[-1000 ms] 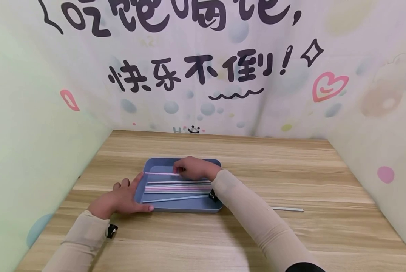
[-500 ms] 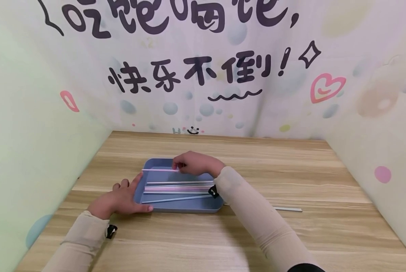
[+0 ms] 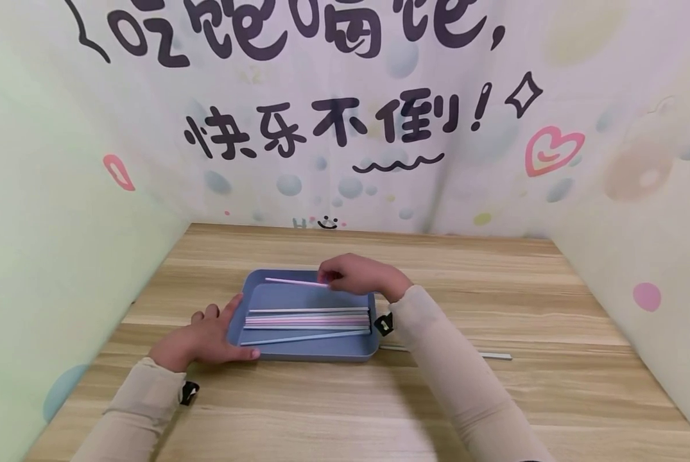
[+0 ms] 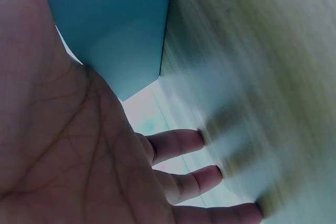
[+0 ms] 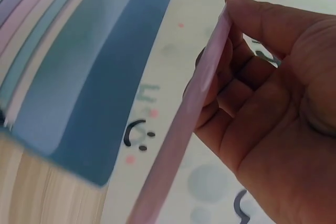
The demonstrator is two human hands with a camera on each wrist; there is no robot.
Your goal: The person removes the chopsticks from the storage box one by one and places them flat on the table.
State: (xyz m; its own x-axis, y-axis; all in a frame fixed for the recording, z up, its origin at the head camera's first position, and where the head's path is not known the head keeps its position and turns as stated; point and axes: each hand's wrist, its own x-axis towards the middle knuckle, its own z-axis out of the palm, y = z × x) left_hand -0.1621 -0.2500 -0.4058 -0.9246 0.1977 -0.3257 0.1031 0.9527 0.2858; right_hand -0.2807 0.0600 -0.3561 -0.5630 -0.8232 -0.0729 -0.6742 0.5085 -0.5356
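In the head view, a shallow blue-grey tray (image 3: 307,350) sits on the wooden table. My left hand (image 3: 206,340) rests against its left end with fingers spread, thumb along the front rim. My right hand (image 3: 359,276) pinches a pink chopstick (image 3: 293,281) above the tray's back part. In the right wrist view this pink chopstick (image 5: 184,114) runs slantwise between thumb and fingers. Several pastel chopsticks (image 3: 307,319) lie side by side in the tray. A light blue chopstick (image 3: 304,337) lies slanted in front of them. The left wrist view shows the tray's blue wall (image 4: 121,35) beside my palm.
Right of the tray, a pale chopstick (image 3: 495,355) and another thin pale end (image 3: 393,348) lie on the table, partly hidden behind my right sleeve. A printed cloth (image 3: 345,186) hangs behind the table (image 3: 298,410), and light walls stand at both sides.
My right hand has lifted the pink chopstick from the back of the tray and carried it right and a little farther back. My left hand has stayed in place.
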